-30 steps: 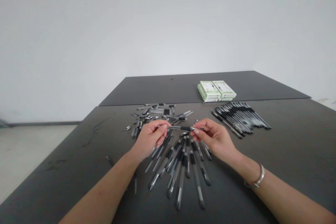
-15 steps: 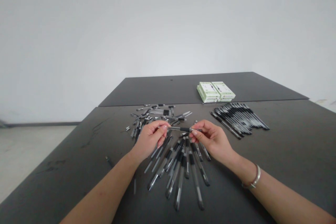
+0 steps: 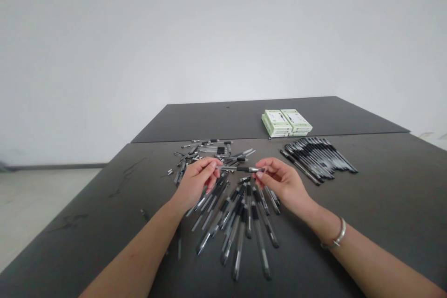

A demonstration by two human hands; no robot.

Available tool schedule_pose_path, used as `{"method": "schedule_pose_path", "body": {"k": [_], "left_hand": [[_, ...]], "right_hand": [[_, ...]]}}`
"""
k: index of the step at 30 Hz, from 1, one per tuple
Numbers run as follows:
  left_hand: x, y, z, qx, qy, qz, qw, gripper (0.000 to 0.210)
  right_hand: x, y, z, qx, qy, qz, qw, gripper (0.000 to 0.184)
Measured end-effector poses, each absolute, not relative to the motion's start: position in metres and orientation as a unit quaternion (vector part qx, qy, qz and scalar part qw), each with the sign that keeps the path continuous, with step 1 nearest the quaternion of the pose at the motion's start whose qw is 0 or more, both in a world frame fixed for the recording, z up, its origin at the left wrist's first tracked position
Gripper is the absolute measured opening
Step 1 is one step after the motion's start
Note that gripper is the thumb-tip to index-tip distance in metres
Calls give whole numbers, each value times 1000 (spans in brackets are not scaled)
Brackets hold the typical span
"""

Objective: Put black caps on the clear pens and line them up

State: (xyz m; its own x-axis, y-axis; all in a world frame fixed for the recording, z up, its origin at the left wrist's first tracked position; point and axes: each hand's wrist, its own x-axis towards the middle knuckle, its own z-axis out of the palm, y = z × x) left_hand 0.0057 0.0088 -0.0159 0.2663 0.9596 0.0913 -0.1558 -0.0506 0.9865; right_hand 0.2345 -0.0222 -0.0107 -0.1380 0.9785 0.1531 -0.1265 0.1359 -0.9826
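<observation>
A clear pen with a black grip [image 3: 243, 169] lies level between my two hands, above the table. My left hand [image 3: 197, 180] pinches its left end between thumb and fingers. At the other end, by the silvery tip section, the thumb and fingers of my right hand [image 3: 281, 184] are closed on it; a bracelet [image 3: 338, 235] circles that wrist. Below the hands, several clear pens with black grips [image 3: 240, 237] fan out toward me on the dark table. Behind my left hand is a loose heap of pen parts [image 3: 209, 151].
On the right lies a neat row of pens with black grips [image 3: 317, 158]. White and green boxes [image 3: 287, 122] stand stacked toward the back, beyond the table seam. A stray pen part [image 3: 144, 214] rests left of my left forearm. A pale wall [image 3: 223, 32] rises behind the dark table [image 3: 384, 205].
My left hand has shifted slightly left and up with the pen. More of the pen's silvery end now shows at my right fingertips, which have moved a little along it.
</observation>
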Motion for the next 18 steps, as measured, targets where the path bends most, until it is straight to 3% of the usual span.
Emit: {"method": "schedule_pose_path", "body": {"k": [8,18], "left_hand": [[18,-5,-18,644,379,297,595,35],[19,-8,-10,669,380,267,581,30]], "right_hand": [[226,-21,-20,-362,-476,591,542,25],[228,-18,-11,-320,-420,648,548,21]]}}
